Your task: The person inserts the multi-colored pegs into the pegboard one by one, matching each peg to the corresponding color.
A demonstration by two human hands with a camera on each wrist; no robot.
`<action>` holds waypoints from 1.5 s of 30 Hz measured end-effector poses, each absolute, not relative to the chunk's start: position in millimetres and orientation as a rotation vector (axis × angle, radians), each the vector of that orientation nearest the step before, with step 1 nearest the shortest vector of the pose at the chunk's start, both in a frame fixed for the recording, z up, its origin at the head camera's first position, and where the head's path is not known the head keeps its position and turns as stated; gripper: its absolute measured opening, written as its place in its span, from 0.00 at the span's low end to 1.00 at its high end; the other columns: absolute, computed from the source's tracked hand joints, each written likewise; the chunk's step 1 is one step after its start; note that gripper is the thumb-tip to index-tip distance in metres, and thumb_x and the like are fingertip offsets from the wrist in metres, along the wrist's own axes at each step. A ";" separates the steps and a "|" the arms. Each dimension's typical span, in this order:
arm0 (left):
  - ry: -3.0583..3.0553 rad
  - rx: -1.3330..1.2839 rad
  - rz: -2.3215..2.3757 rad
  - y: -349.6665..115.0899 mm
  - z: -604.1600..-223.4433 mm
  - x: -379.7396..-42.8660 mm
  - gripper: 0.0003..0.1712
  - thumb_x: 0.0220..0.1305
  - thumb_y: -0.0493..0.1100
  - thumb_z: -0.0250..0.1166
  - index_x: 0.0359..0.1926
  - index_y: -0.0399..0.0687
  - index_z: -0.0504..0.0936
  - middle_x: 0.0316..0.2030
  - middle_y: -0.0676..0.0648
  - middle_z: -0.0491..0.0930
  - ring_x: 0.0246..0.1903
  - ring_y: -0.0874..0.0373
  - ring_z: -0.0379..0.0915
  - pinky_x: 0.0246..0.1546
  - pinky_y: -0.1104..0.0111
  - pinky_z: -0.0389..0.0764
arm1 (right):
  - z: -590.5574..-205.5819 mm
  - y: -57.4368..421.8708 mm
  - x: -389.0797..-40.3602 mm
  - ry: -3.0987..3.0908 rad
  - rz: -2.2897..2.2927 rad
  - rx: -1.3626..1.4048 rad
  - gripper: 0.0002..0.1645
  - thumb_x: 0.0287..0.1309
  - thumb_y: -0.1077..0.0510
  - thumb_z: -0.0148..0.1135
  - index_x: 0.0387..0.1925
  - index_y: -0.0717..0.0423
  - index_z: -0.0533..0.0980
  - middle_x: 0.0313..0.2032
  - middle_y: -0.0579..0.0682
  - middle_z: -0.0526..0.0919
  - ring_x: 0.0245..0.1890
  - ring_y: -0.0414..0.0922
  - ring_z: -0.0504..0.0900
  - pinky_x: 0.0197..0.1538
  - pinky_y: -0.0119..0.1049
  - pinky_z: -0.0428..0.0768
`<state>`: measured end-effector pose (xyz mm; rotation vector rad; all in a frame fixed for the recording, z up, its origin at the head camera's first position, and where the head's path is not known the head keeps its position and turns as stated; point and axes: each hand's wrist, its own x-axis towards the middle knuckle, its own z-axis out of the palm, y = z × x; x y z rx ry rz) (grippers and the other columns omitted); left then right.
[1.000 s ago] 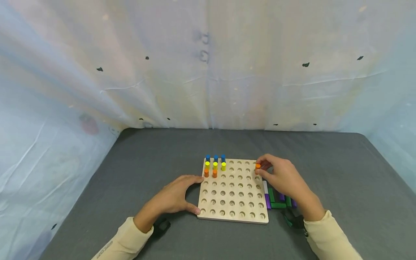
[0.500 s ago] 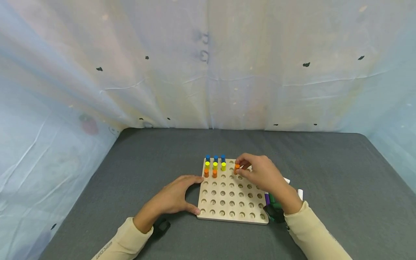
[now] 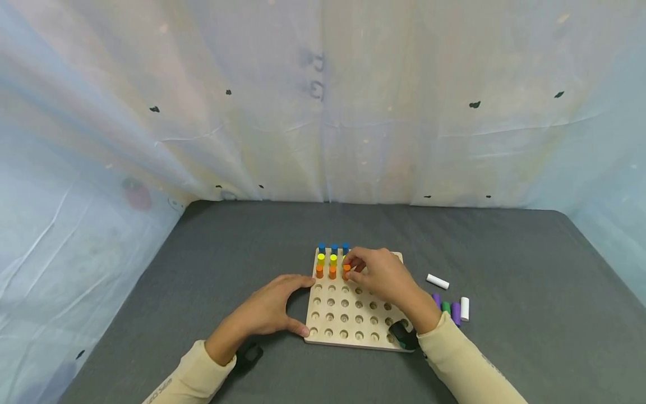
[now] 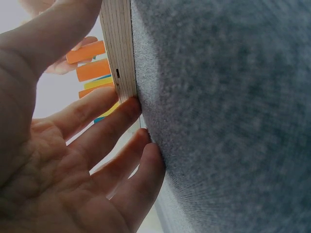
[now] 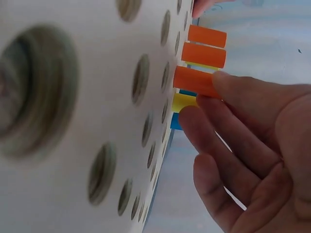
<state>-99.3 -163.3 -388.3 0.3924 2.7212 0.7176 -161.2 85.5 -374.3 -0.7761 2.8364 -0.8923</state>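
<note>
A pale wooden peg board with rows of round holes lies on the grey table. My right hand pinches an orange peg between thumb and fingers. That peg stands upright at the third hole of the third row, its lower end at the board's face. Two orange pegs stand to its left, with yellow pegs and blue pegs in the rows behind. My left hand rests along the board's left side, fingertips touching the wooden edge and thumb at the near corner.
Right of the board lie loose white pegs, purple pegs and a green peg, partly behind my right forearm. A black strap device hangs under the right wrist. A pale curtain hangs behind the table.
My right hand has carried the orange peg leftward across the board, from its right edge to beside the two orange pegs. The left hand stays at the board's left side.
</note>
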 end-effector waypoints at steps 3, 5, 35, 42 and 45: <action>2.712 0.411 0.731 -163.6 -389.3 -97.8 0.55 0.38 0.58 0.83 0.70 0.57 0.70 0.70 0.48 0.69 0.71 0.46 0.61 0.66 0.44 0.68 | -377.1 83.6 -159.6 2.853 -0.859 -0.788 0.09 0.57 0.55 0.72 0.40 0.45 0.83 0.33 0.39 0.87 0.34 0.36 0.84 0.40 0.38 0.81; 2.714 0.423 0.738 -163.4 -389.5 -97.6 0.55 0.38 0.58 0.83 0.70 0.57 0.70 0.69 0.48 0.69 0.71 0.45 0.61 0.65 0.43 0.68 | -378.0 83.5 -159.0 2.856 -0.842 -0.796 0.09 0.57 0.55 0.72 0.40 0.45 0.84 0.33 0.39 0.87 0.34 0.35 0.84 0.40 0.37 0.81; 2.722 0.320 0.764 -157.4 -387.0 -94.6 0.56 0.35 0.55 0.84 0.70 0.60 0.70 0.70 0.48 0.69 0.72 0.46 0.60 0.66 0.43 0.67 | -365.7 235.8 -139.8 2.940 -0.708 -0.450 0.20 0.61 0.51 0.68 0.54 0.50 0.81 0.48 0.56 0.86 0.42 0.51 0.84 0.42 0.52 0.80; 2.708 0.301 0.807 -155.6 -388.4 -91.9 0.55 0.36 0.54 0.84 0.69 0.60 0.71 0.70 0.46 0.69 0.72 0.44 0.60 0.67 0.43 0.66 | -370.1 238.3 -141.6 2.934 -0.670 -0.469 0.21 0.60 0.52 0.69 0.55 0.51 0.81 0.49 0.56 0.86 0.50 0.58 0.83 0.48 0.59 0.78; 2.709 0.299 0.811 -157.0 -389.7 -92.6 0.56 0.36 0.54 0.84 0.70 0.60 0.70 0.70 0.46 0.68 0.72 0.44 0.60 0.67 0.43 0.65 | -372.8 238.2 -143.2 2.925 -0.665 -0.469 0.22 0.60 0.52 0.69 0.55 0.52 0.80 0.49 0.57 0.86 0.52 0.59 0.82 0.50 0.60 0.77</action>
